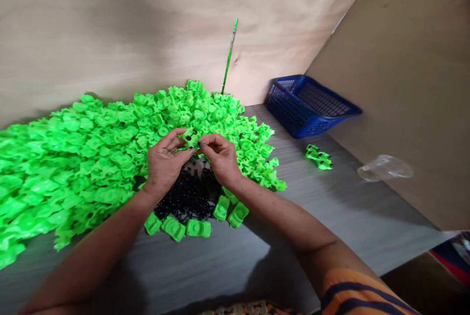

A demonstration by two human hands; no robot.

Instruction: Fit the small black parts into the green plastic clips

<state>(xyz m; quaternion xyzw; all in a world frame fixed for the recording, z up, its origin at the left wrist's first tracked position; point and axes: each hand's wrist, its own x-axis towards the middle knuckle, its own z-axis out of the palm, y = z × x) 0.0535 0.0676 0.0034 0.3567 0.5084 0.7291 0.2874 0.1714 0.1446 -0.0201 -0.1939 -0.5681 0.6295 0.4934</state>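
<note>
My left hand (165,160) holds a small green toy car (190,137) by its edges, underside up, with a black pair of wheels showing across it. At the car's right end, the closed fingertips of my right hand (222,158) pinch a black wheel axle (199,144), mostly hidden by the fingers. Below both hands lies a heap of black wheel axles (191,195). Several green car bodies, among them one car body (199,228), lie along the near edge of that heap.
A large pile of green car bodies (84,143) spreads over the left and back of the grey table (293,207). A blue basket (312,109) stands back right, with wheeled green cars (318,157) and a clear plastic cup (385,168) nearby. A green-stained stick (229,55) leans on the wooden wall.
</note>
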